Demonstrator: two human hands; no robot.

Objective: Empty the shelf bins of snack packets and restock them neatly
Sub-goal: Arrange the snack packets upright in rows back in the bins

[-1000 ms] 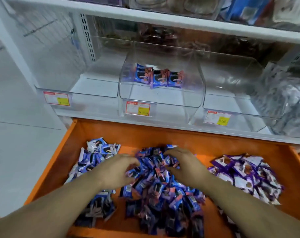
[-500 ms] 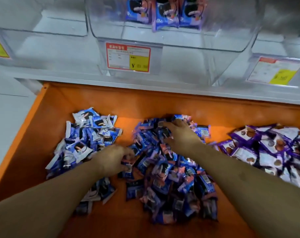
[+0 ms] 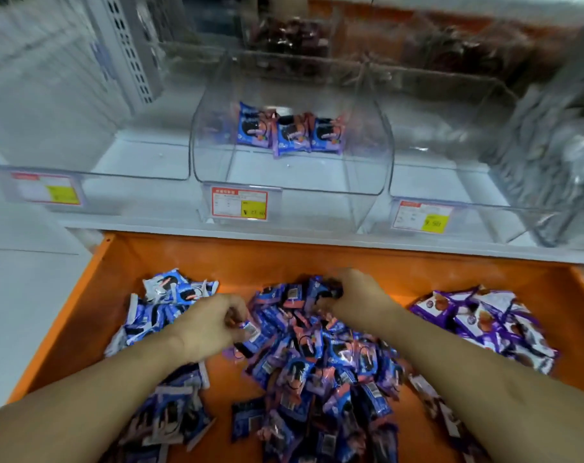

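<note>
- The middle pile of blue-and-pink snack packets [image 3: 320,359] lies in the orange tray [image 3: 190,259], directly under and between both hands; the clear middle bin [image 3: 290,182] stands on the shelf beyond the tray's far edge, straight ahead
- Left hand [image 3: 210,325] sits at the pile's left edge, fingers curled and pinching a packet [image 3: 250,330] whose long axis points right and slightly near
- Right hand [image 3: 354,294] is at the pile's far end, nearer the bin, fingers curled down round a dark packet [image 3: 334,290]
- Three packets [image 3: 289,132] already stand in a row at the bin's far wall; the next ones likely go in front of them
- White-and-blue packets [image 3: 170,295] lie left, purple packets [image 3: 484,322] right, each just beside the middle pile
</note>
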